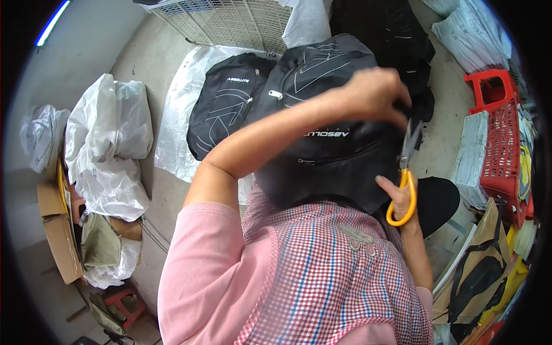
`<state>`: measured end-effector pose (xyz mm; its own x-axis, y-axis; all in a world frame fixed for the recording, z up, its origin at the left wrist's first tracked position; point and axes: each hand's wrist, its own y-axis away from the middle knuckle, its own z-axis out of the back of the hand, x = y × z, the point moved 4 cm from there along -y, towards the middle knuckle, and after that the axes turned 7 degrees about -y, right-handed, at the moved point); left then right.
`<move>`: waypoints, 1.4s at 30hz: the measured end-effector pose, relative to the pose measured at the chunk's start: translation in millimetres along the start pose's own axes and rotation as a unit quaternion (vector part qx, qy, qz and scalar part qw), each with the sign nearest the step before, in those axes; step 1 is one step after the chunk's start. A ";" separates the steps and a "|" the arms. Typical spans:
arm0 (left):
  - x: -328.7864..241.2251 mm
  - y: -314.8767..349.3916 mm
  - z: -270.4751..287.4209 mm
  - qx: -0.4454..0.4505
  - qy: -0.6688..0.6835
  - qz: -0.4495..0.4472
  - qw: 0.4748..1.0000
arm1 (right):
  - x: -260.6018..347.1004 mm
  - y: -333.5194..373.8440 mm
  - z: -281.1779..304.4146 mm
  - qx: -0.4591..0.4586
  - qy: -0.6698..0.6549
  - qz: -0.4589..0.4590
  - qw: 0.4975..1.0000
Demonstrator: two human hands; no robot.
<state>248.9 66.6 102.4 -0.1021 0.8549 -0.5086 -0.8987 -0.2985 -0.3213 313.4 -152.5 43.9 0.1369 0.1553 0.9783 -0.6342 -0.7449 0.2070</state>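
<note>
A black backpack (322, 152) with white line patterns and zips lies across my lap. My left hand (376, 95) reaches over it to its right edge. The fingers are curled, slightly blurred, and close together near the blade tips; what they pinch is too small or hidden to tell. My right hand (407, 198) grips a pair of scissors (407, 175) by the yellow-orange handles. The blades point up and away, slightly apart, beside the bag's right edge.
Another black backpack (221, 106) lies on a clear plastic sheet (172, 141) to the left. More black bags (397, 34) are piled beyond. White plastic bags (109, 129) and a cardboard box (59, 247) stand at left. A red crate (499, 149) and red stool (489, 86) are at right.
</note>
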 end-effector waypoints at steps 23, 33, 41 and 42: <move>192.8 190.5 297.0 -0.206 0.659 0.215 0.691 | 40.9 -102.0 -39.1 0.167 -0.209 -0.085 0.960; 248.8 141.2 330.6 -0.349 0.638 0.163 0.666 | -14.7 -71.9 -32.8 0.173 -0.208 -0.180 0.946; 246.0 254.6 267.6 -0.596 0.482 0.210 0.607 | -27.6 -74.6 -9.9 0.146 -0.193 -0.187 0.952; 245.5 273.6 215.7 -0.582 0.448 0.228 0.640 | -33.2 -78.2 10.3 0.103 -0.191 -0.190 0.957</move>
<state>-114.0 286.4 61.9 0.5125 0.1354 -0.8480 0.1163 -0.9893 -0.0877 366.3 -106.1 -4.9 0.6218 0.2203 0.7516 -0.3260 -0.7998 0.5041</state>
